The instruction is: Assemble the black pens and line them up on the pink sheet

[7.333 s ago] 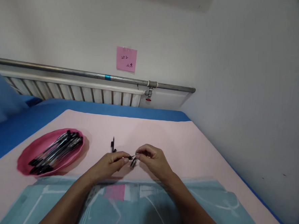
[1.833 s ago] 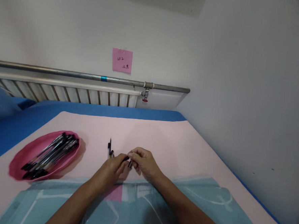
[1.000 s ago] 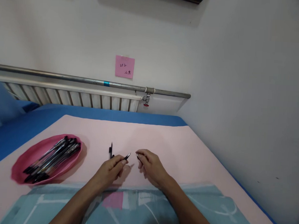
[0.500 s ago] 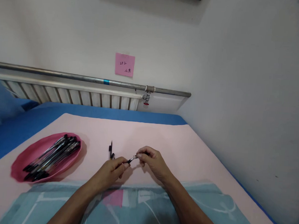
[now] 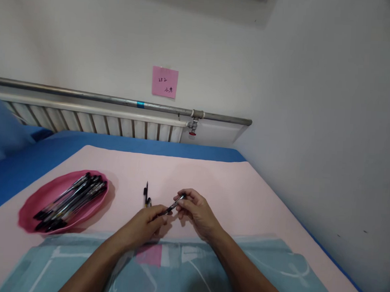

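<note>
Nearest to us lies a soft light-blue sheet with white lines [image 5: 274,256], along the near side of the pale pink, flat table [image 5: 213,173]. Just beyond its far edge, we have one slim pen of clear and black material [image 5: 174,205] between our two hands, tilted, with its black end up and to the right. In the left hand [image 5: 147,220], the grip is closed around the lower part. In the right hand [image 5: 196,211], the thumb and fingers pinch near the upper end, with only the pen's thickness between them. We cannot tell if this black end is fully seated; if it is pushed at an angle, it could, we think, jam or slip off. The pen is thin and probably smooth, so a weak pinch could let it turn or drop.

A little farther, near the left fingers, a thin, pointed black piece [image 5: 147,189] and a small dark piece with a clip [image 5: 149,202] lie close together. A careless knuckle could push them and make them roll.

To the left, the oval, deep-pink bowl [image 5: 43,194] carries a loose bundle of black-ended pens [image 5: 74,200]; a bump from the left forearm could tip it.
</note>
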`<state>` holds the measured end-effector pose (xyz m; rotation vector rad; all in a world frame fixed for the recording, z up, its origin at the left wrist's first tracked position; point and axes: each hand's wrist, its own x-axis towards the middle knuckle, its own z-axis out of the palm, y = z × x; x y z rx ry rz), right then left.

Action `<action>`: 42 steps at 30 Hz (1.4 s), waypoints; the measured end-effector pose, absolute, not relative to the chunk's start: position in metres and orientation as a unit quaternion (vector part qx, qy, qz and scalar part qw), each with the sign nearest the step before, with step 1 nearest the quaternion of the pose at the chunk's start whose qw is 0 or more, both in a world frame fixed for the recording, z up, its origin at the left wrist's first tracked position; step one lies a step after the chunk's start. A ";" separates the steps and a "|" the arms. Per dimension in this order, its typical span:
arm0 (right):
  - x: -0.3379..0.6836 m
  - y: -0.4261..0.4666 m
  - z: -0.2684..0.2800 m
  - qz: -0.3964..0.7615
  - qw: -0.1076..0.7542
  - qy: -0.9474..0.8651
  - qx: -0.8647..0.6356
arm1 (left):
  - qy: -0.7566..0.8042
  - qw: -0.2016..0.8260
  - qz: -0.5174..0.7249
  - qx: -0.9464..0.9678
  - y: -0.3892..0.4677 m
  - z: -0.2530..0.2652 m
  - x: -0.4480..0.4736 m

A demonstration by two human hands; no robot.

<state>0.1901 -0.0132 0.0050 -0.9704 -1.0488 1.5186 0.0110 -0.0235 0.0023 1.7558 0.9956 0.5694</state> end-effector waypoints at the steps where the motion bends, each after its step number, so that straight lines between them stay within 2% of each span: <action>1: 0.189 -0.013 0.004 0.634 0.506 -0.425 -0.402 | 0.409 0.511 0.235 0.719 -0.023 0.002 0.011; 12: 0.184 -0.016 -0.010 0.620 0.429 -0.507 -0.417 | 0.412 0.486 0.262 0.725 -0.024 0.002 0.015; 22: 0.182 -0.013 -0.012 0.610 0.432 -0.507 -0.429 | 0.457 0.409 0.254 0.748 -0.024 0.002 0.018; 33: 0.168 -0.017 -0.018 0.580 0.426 -0.505 -0.478 | 0.464 0.384 0.279 0.748 -0.022 -0.004 0.018; 37: 0.168 -0.016 -0.018 0.590 0.434 -0.515 -0.445 | 0.480 0.370 0.300 0.737 -0.018 0.003 0.011; 40: 0.171 -0.012 -0.019 0.586 0.433 -0.508 -0.459 | 0.527 0.331 0.329 0.711 -0.011 0.009 -0.010; 42: 0.172 -0.010 -0.020 0.579 0.425 -0.506 -0.478 | 0.586 0.263 0.337 0.688 -0.004 0.013 -0.031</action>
